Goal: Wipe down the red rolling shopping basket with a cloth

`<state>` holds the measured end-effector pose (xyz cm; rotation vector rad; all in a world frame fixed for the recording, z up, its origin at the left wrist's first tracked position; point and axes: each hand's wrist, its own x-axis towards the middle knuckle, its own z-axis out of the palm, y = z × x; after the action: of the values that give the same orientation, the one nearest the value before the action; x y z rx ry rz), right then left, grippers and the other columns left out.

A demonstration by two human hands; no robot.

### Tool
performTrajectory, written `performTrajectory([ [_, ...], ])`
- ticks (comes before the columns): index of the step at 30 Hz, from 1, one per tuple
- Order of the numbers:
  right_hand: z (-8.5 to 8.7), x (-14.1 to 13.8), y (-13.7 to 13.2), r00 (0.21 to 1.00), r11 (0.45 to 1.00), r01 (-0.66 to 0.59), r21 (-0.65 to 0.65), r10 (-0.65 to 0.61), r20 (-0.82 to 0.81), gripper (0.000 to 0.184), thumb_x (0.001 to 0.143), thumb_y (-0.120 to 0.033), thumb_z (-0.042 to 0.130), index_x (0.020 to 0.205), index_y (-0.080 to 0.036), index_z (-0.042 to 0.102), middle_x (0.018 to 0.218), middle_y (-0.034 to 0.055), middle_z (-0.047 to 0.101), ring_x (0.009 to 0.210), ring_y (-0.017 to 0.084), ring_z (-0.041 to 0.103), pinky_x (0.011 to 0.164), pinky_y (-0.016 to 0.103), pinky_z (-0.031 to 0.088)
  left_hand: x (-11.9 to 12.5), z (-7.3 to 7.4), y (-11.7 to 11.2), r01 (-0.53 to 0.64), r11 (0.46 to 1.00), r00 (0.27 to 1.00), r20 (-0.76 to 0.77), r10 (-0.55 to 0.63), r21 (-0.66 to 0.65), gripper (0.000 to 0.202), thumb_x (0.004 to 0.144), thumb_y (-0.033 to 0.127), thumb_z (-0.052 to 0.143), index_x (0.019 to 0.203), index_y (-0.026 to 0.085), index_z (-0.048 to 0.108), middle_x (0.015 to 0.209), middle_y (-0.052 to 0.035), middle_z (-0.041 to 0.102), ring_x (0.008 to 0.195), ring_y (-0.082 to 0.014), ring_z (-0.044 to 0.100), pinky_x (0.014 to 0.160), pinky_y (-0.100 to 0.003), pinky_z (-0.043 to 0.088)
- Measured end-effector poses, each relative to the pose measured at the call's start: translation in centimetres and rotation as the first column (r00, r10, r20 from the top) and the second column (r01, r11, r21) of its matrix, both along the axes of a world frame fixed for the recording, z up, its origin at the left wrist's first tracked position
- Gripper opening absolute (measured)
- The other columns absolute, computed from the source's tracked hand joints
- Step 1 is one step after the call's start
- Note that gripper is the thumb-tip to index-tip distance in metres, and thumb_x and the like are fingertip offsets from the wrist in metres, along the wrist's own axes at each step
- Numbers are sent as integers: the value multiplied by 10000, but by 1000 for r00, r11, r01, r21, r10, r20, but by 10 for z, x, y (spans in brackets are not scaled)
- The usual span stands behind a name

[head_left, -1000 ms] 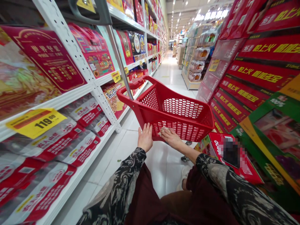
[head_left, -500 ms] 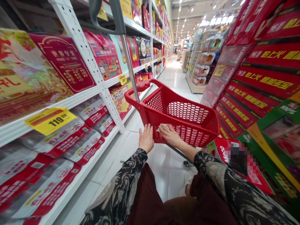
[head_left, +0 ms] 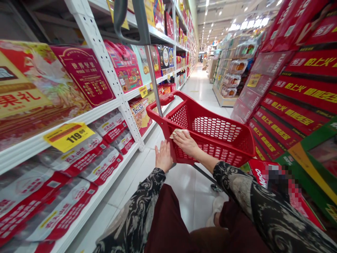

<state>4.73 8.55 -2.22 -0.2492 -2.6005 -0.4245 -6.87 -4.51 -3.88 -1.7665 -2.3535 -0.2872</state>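
Right grip (head_left: 185, 143): holding a crumpled cloth (head_left: 177, 134) against the perforated near side of a red basket cart (head_left: 210, 139), by its corner. Left grip (head_left: 163, 156): spread, nothing seen in it, at that corner; I cannot tell how firmly it braces. Risks: cart rolling on its wheel (head_left: 216, 188) if I press unevenly; cloth snagging from loose hold.
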Motion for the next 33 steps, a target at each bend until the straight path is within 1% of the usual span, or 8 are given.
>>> performTrajectory([
  [3,-24,11,-8,991,1000,1,-11,0,136,311,897,-113,439,1173,-122,582,1291,130,541,1270,278,409,1032,492,339,-3,-3,-4,-16,1000,1000,-5,16,-19,720,719,179,457,1404,66,266,1513,-138,209,1403,-267,169,1113,-555,169],
  [5,-25,10,-14,979,999,-4,-34,10,205,293,899,-132,444,1151,-123,594,1265,135,558,1235,281,444,989,477,381,-6,-3,-6,-27,999,1000,-1,27,-30,727,714,179,468,1404,71,269,1514,-136,205,1403,-266,168,1114,-549,173],
  [12,50,-57,-18,992,997,-54,61,61,-109,371,945,-177,381,1307,-178,463,1408,76,432,1336,272,300,1063,490,288,-17,7,-8,-67,998,998,-3,67,-11,724,722,186,480,1404,68,268,1512,-143,207,1403,-274,164,1105,-568,175],
  [14,61,-74,-10,985,994,-55,96,70,-160,380,944,-161,379,1318,-180,446,1423,87,408,1346,281,281,1068,538,257,-19,9,-10,-74,997,997,-15,74,-14,718,728,193,478,1403,68,271,1513,-141,204,1403,-271,165,1107,-562,179],
  [19,38,-81,4,990,983,-100,155,113,-79,301,937,-146,393,1196,-148,546,1309,106,520,1277,277,382,1022,560,310,-26,6,-16,-89,996,995,-36,88,-30,712,733,198,475,1400,51,275,1512,-145,201,1403,-271,164,1109,-555,178],
  [27,-26,-27,-21,958,998,-64,15,57,281,230,904,-147,452,1054,-114,622,1104,142,629,1093,252,516,854,423,427,-26,-1,-15,-82,996,995,-55,80,-30,704,743,206,475,1404,74,276,1510,-152,210,1402,-275,169,1108,-552,184],
  [30,-17,-11,-25,976,998,-68,-4,67,208,274,913,-163,441,1146,-143,583,1179,128,598,1123,237,493,889,395,403,-19,2,-11,-61,998,997,-53,60,-21,704,740,202,470,1405,75,274,1510,-151,209,1403,-274,164,1107,-554,181],
  [33,9,-1,-17,999,999,-8,53,10,-37,352,925,-176,424,1269,-169,497,1334,112,497,1249,263,381,956,407,349,-8,8,-4,-46,999,999,-26,46,-14,709,734,190,461,1404,62,268,1509,-151,216,1401,-273,172,1110,-555,178],
])
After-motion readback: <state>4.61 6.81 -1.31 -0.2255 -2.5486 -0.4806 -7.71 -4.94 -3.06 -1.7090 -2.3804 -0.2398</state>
